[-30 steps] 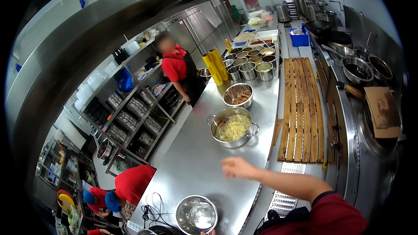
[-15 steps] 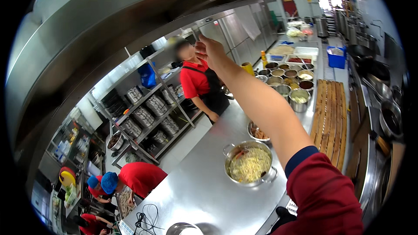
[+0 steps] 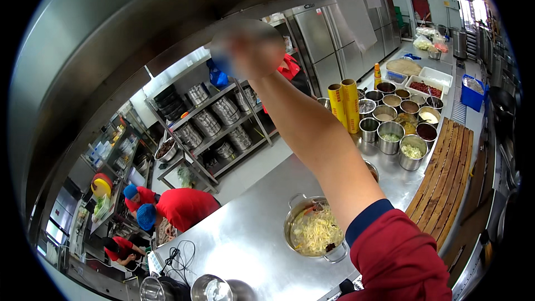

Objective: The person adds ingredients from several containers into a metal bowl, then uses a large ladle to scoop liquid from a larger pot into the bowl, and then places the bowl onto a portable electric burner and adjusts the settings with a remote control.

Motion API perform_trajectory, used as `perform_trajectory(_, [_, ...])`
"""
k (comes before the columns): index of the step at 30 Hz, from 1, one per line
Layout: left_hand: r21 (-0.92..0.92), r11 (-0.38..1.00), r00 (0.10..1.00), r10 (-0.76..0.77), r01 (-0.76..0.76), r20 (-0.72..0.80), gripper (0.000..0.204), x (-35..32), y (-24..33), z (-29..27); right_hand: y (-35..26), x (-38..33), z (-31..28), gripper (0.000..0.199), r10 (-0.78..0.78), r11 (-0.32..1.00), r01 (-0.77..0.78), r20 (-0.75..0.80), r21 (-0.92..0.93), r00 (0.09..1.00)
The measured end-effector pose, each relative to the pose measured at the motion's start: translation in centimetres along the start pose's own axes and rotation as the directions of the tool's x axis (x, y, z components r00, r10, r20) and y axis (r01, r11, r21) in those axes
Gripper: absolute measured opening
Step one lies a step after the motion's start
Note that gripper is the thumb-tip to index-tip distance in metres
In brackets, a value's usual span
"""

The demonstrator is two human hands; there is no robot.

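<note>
My right arm, in a dark red sleeve with a navy cuff, reaches up from the lower right across the steel table [image 3: 245, 228]. At its end my right hand [image 3: 253, 53] is raised near the metal hood's lower edge, in front of a person in red. The hand is blurred, so its fingers and anything in them cannot be made out. My left hand is out of view. Below the forearm stands a two-handled steel pot [image 3: 288, 239] with pale yellow noodle-like strands [image 3: 320, 228]. Part of another bowl [image 3: 372, 170] shows behind the arm.
Steel seasoning pots [image 3: 412, 159], yellow rolls [image 3: 350, 106] and a slatted wooden board [image 3: 446, 173] are at the right. Overhead curves the hood [image 3: 111, 67]. Co-workers in red [image 3: 186, 209] bend at the left, near a cable [image 3: 181, 259] and steel bowls [image 3: 212, 288].
The view has shifted, so the table and pots sit lower and the seasoning pots show more. My right hand now covers most of the standing person and has become blurred.
</note>
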State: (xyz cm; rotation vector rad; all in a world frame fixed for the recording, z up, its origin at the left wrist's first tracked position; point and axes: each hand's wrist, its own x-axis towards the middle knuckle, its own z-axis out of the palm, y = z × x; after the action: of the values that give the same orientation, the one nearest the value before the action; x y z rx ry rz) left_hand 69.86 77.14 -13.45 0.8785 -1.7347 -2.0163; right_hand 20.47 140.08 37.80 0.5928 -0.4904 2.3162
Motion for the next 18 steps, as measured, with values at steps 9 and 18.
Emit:
perform_trajectory(9, [0.025, 0.999, 1.000, -0.028, 0.028, -0.006, 0.060, -3.8, 5.5, 4.4, 0.3, -0.3, 1.8, 0.026, 0.093, 0.996, -0.093, -0.235, 0.011, 0.968])
perform_trajectory(18, [0.078, 0.992, 0.991, -0.102, 0.095, 0.085, 0.050, -3.0, 1.9, 1.3, -0.9, -0.3, 2.3, 0.015, -0.020, 1.000, 0.013, -0.309, -0.026, 0.951])
